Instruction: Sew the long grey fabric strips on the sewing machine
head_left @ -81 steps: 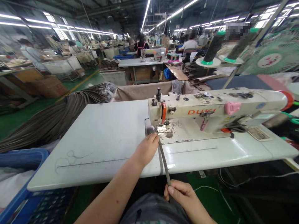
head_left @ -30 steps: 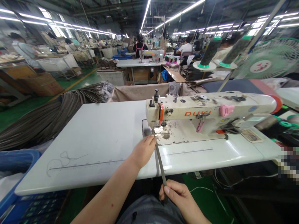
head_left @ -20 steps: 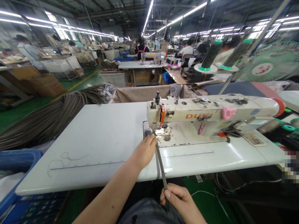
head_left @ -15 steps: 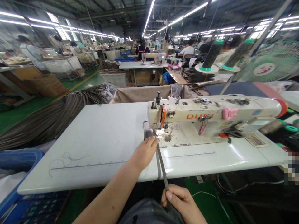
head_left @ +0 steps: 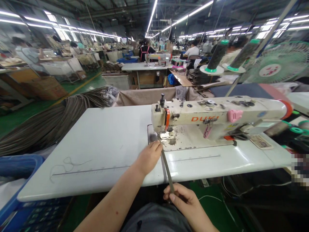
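A narrow grey-brown strip (head_left: 167, 167) runs from the needle area of the sewing machine (head_left: 183, 111) down past the table's front edge. My left hand (head_left: 150, 157) is closed on its upper end, close in front of the presser foot, with the fingertips partly hidden. Below the table edge, my right hand (head_left: 180, 199) pinches the lower part of the strip between thumb and fingers. Between the two hands the strip is stretched nearly straight.
Loose thread (head_left: 70, 162) lies on the white table (head_left: 108, 135) at left. A blue crate (head_left: 31, 159) stands beside it, and a large bundle of strips (head_left: 60, 119) lies behind. Thread cones (head_left: 217, 57) and a fan (head_left: 277, 66) are at right. Several people work farther back.
My right hand has moved slightly up along with the strip, towards the table edge. My left hand stays in front of the presser foot. The view has shifted a little.
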### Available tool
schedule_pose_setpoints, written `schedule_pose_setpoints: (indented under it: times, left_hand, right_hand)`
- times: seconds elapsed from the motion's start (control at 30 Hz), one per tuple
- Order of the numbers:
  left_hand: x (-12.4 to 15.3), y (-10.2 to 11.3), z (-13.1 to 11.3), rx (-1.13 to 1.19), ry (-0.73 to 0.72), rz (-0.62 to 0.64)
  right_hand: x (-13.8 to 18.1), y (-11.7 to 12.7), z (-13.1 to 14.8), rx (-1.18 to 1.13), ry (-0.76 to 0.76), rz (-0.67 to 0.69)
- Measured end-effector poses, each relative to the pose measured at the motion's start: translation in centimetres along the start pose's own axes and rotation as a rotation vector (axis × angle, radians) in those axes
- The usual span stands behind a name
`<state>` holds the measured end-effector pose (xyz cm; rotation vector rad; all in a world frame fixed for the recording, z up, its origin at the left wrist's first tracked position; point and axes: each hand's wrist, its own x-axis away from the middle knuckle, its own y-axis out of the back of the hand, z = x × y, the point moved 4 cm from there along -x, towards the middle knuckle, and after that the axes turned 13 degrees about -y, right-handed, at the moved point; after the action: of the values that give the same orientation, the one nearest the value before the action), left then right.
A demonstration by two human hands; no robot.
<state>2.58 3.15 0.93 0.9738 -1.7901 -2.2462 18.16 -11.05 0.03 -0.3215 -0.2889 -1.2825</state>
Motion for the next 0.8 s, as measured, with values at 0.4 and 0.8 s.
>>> schedule_pose_setpoints:
  times: [0.4, 0.8]
  left_hand:
    - [0.0, 0.3, 0.1, 0.024, 0.026, -0.033]
    - [0.1, -0.3, 0.3, 0.033, 0.006, 0.024]
  right_hand:
    - [0.4, -0.3, -0.1, -0.063, -0.033, 0.034]
    - [0.5, -0.4, 0.6, -0.042, -0.025, 0.052]
